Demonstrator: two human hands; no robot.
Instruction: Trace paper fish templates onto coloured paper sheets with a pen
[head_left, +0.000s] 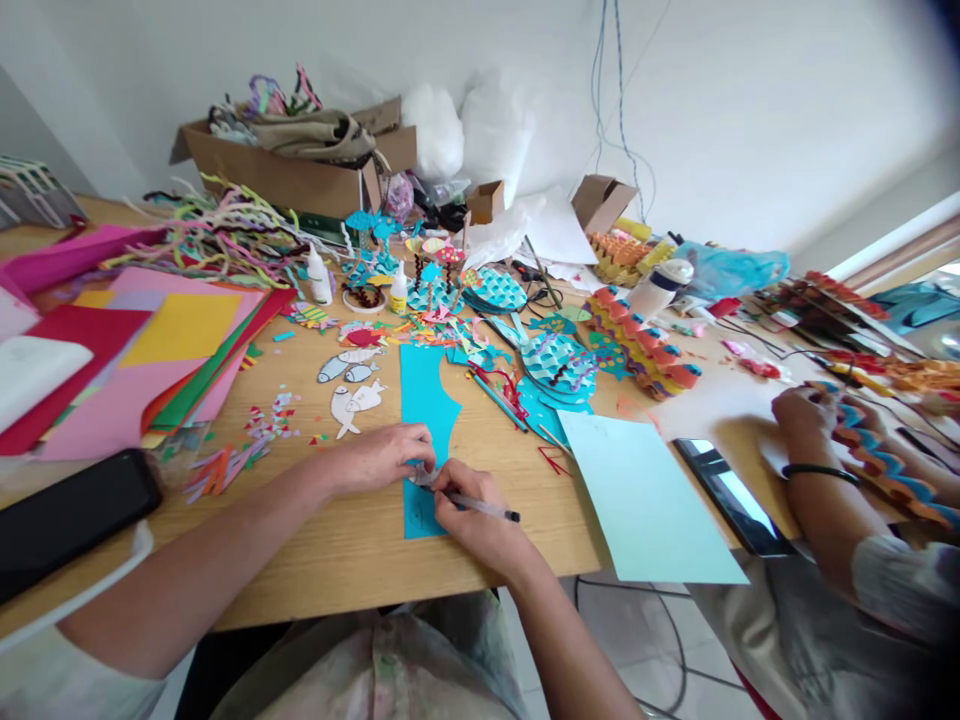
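A strip of blue paper (427, 395) with a curved cut edge lies on the table in front of me. My right hand (476, 510) is closed around a pen (484, 508), its tip low over the strip. Beside it, my left hand (394, 457) has its fingers bent and pressed onto a small pale paper cutout (425, 477) on the blue strip; the fingers partly hide its shape. A small drawn outline shows on the strip's near end. Just beyond my left hand lie several paper fish cutouts (352, 395), some with drawn details.
Coloured paper sheets (180, 330) and a black phone (75, 515) are on the left. Glue bottles (319, 277) and paper scraps lie farther back. To the right are a pale green sheet (645, 490), another phone (727, 490) and another person's hands (806, 420) holding scalloped paper.
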